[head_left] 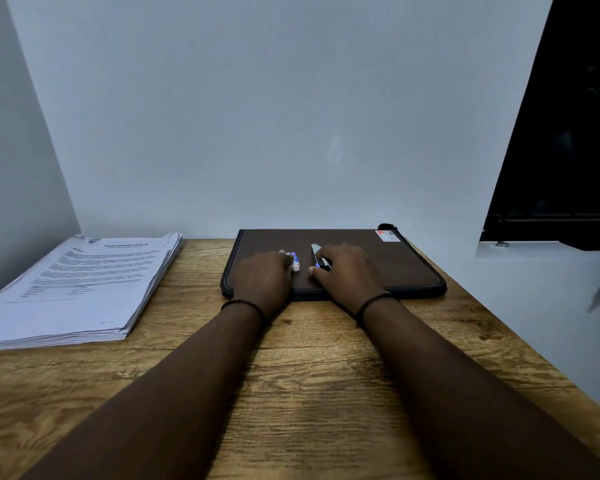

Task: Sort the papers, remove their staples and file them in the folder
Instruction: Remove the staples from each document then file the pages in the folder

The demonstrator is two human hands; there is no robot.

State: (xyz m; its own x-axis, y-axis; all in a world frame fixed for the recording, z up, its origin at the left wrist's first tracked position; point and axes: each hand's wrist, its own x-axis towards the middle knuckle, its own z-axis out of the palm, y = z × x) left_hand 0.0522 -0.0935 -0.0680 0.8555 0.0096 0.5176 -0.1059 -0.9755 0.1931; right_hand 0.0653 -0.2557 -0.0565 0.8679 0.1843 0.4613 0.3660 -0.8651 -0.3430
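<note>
A dark brown zip folder (406, 268) lies flat at the back of the wooden table (291, 375), against the wall. On its cover, my left hand (262, 282) grips a small white and blue box (294, 260). Beside it my right hand (347, 271) grips a silver and black stapler (316, 255), its metal end pointing away from me. A thick, fanned stack of printed papers (80, 289) lies at the table's left edge, apart from both hands.
White walls close off the back and the left side. The table's right edge runs diagonally, with a white surface (534, 271) beyond it and a dark window (568, 133) above. Bare wood stretches between the papers and the folder.
</note>
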